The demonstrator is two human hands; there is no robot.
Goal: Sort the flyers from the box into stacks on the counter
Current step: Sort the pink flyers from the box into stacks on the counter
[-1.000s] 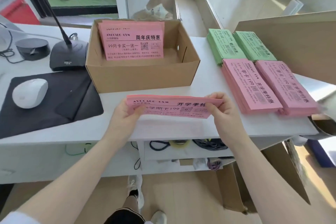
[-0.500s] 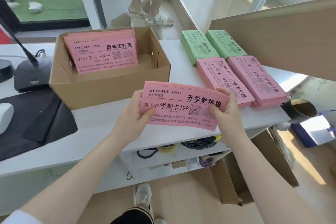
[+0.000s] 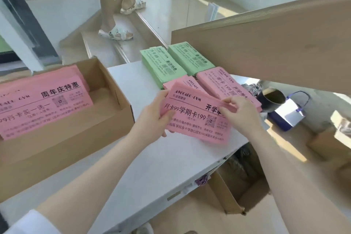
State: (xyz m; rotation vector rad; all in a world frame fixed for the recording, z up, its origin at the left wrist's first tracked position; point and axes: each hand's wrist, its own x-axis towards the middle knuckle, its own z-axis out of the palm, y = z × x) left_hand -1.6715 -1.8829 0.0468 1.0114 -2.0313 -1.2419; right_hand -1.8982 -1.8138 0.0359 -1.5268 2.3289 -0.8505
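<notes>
Flyers, a pink bundle (image 3: pixel 197 118), sit in both my hands above the table (image 3: pixel 152 167): my left grip (image 3: pixel 152 119) clasps the left edge, my right grip (image 3: pixel 241 114) pinches the top right corner. Just behind lie two pink stacks (image 3: pixel 224 85) and two green stacks (image 3: pixel 176 62). More pink flyers (image 3: pixel 41 99) lean inside the cardboard box (image 3: pixel 76 138) on my left.

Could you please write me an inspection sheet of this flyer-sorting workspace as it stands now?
Surface: white counter.
Job's things: cardboard box holds pink flyers; two green stacks and two pink stacks on counter; pink bundle in both hands.
Clutter: nothing seen.
Hands: left hand grips bundle's left edge; right hand pinches its top edge.
Cables: nothing seen.
Surroundings: another person's sandalled feet on steps; open carton on floor.
</notes>
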